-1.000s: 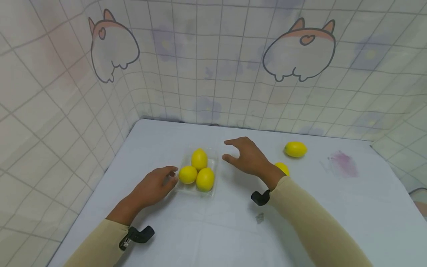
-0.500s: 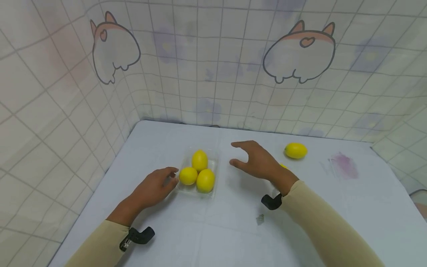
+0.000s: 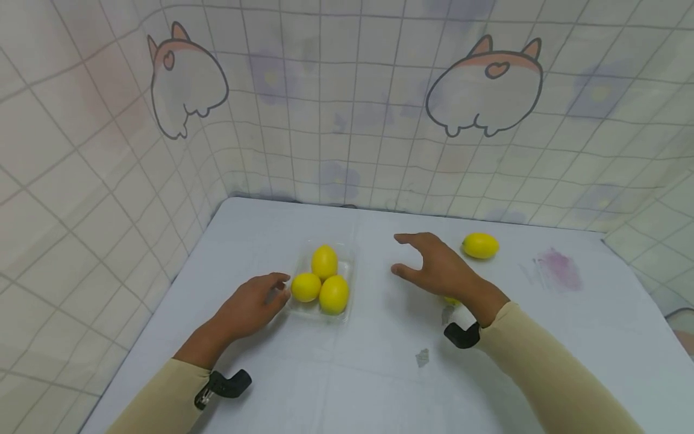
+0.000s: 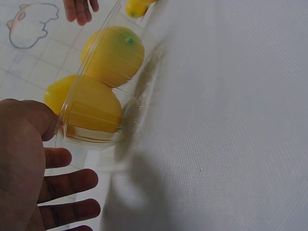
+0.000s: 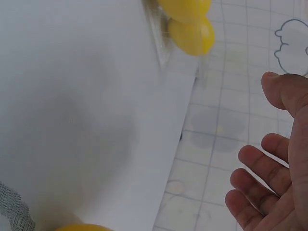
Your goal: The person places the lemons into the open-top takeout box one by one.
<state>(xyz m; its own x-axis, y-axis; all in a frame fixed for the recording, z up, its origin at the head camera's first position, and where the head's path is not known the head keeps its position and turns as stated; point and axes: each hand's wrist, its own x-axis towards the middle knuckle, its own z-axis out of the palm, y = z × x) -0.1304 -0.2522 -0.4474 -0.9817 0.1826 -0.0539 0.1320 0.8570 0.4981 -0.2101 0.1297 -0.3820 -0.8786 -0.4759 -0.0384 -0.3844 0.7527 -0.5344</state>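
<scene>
Three yellow lemons (image 3: pixel 334 295) sit in a clear plastic tray (image 3: pixel 349 259) left of the table's middle. My left hand (image 3: pixel 250 306) is at the tray's left edge. In the left wrist view its thumb (image 4: pixel 36 115) lies right at the tray rim (image 4: pixel 91 142), with the other fingers loosely extended beside it. To the right of the tray, my right hand (image 3: pixel 441 265) hovers over the table with thumb and fingers spread apart, holding nothing. Under its wrist, a lemon (image 3: pixel 452 299) shows only as a yellow sliver. Another lemon (image 3: pixel 480 246) lies farther back on the right.
White cloth covers the table (image 3: pixel 379 392). Small grey patches (image 3: pixel 422 357) mark it near the right forearm, and a pinkish stain (image 3: pixel 561 268) is at the right. A grid-patterned curtain (image 3: pixel 347 108) with cartoon animals encloses the back and sides.
My right hand has moved right and slightly toward me, away from the tray, and its wrist now covers most of the nearer loose lemon. The left hand has stayed at the tray.
</scene>
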